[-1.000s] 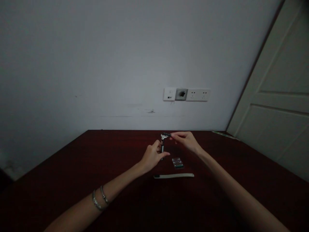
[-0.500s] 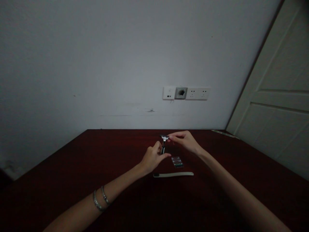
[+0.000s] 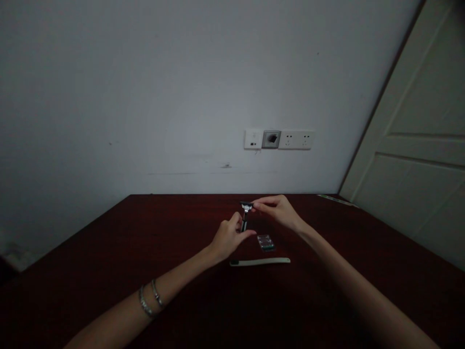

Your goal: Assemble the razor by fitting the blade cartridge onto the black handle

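A razor (image 3: pixel 246 208) with a silver neck and a dark head stands nearly upright above the table. My left hand (image 3: pixel 228 236) is closed around its black and white handle, thumb stretched out to the right. At the right end of the razor's head, the thumb and fingertips of my right hand (image 3: pixel 278 210) are pinched together on it. Below the hands lies a small clear plastic case (image 3: pixel 266 243) with a green strip inside. Closer to me, a long pale strip-like handle (image 3: pixel 260 262) with a dark left end lies crosswise.
The dark red table (image 3: pixel 174 218) reaches back to a grey-white wall. Wall sockets (image 3: pixel 278 139) sit above the table's far edge. A pale panelled door (image 3: pixel 417 145) rises on the right, and a thin flat strip (image 3: pixel 337 200) lies at the far right corner.
The razor's dark head now looks more level and shows more clearly above the silver neck. Both hands keep their hold; the view has shifted very slightly.
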`<action>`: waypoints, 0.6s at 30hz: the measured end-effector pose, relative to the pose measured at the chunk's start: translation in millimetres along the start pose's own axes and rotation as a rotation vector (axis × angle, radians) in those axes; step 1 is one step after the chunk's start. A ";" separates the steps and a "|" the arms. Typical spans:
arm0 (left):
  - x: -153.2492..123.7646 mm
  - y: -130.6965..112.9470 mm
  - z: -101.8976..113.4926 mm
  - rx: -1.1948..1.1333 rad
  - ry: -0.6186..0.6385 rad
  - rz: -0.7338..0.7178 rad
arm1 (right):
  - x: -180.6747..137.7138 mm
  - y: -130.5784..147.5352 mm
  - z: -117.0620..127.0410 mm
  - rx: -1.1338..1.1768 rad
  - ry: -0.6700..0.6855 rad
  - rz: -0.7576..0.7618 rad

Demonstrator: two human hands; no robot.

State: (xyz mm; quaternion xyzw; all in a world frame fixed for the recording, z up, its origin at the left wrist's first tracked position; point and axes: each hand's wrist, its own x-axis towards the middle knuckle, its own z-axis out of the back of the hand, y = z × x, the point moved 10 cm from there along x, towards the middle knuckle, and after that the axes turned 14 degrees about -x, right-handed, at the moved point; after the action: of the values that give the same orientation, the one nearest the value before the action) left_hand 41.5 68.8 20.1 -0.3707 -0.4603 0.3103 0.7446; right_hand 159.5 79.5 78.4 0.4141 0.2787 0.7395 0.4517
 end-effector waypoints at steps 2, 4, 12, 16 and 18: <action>-0.1 1.0 0.3 0.001 -0.002 0.001 | -0.5 2.8 -0.5 -0.006 0.002 0.013; -0.2 2.2 0.3 -0.003 -0.002 0.004 | -1.1 6.0 -0.7 -0.018 0.005 0.031; 0.7 2.9 -0.6 -0.115 0.011 0.039 | -3.4 17.0 -2.2 -0.053 -0.004 0.085; -0.1 6.1 -5.5 -0.181 0.036 0.100 | -4.9 22.0 -1.7 -0.087 -0.031 0.113; -1.1 6.5 -8.5 -0.168 0.055 0.116 | -5.9 24.8 -3.4 -0.110 -0.015 0.140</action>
State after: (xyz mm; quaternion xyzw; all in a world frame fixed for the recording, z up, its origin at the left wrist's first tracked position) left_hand 48.0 69.1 11.5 -0.4664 -0.4416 0.3030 0.7040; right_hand 147.2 63.2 94.1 0.4127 0.2046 0.7803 0.4229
